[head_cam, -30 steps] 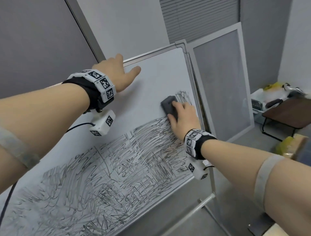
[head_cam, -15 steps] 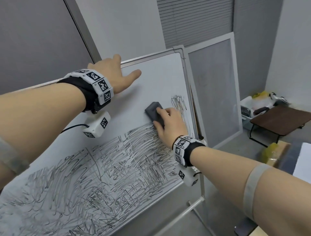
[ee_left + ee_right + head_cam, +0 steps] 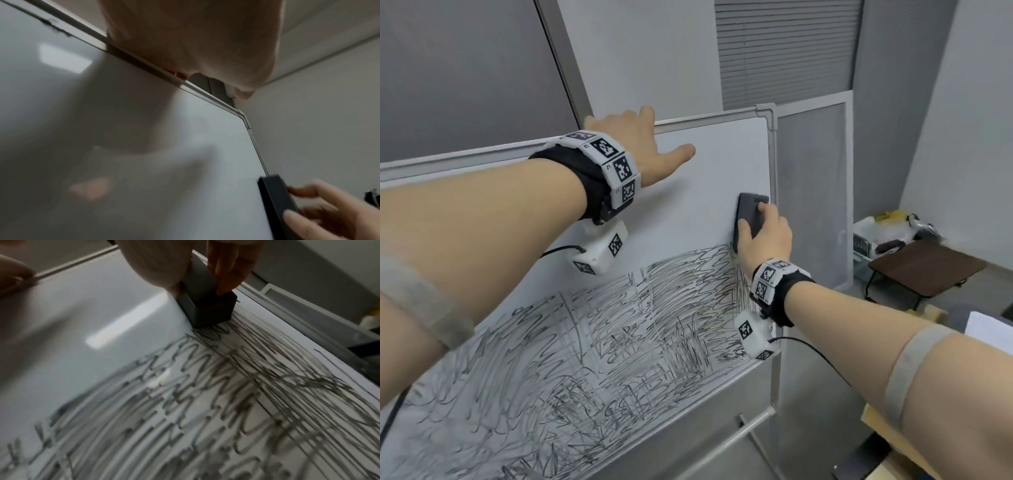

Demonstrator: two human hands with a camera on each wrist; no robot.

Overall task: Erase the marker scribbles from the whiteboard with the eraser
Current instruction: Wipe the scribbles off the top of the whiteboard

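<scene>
Head view: right hand (image 3: 763,236) grips the eraser (image 3: 751,212) flat on the whiteboard (image 3: 705,164) at its right edge, just above the scribbles (image 3: 602,342). The left hand (image 3: 633,144) braces the top rim, fingers hooked over, thumb straight. Left wrist view: upper board is clean, so this looks like band-by-band wiping, with most still to do. Right wrist view: the eraser's lower end touches the topmost scribbles; the next stroke likely calls for dropping lower and sweeping left, pressed firmly.

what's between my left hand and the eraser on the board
Only bare whiteboard lies between the left hand on the top edge and the eraser in the right hand. The head view shows it; the scribbles begin below the eraser.
</scene>
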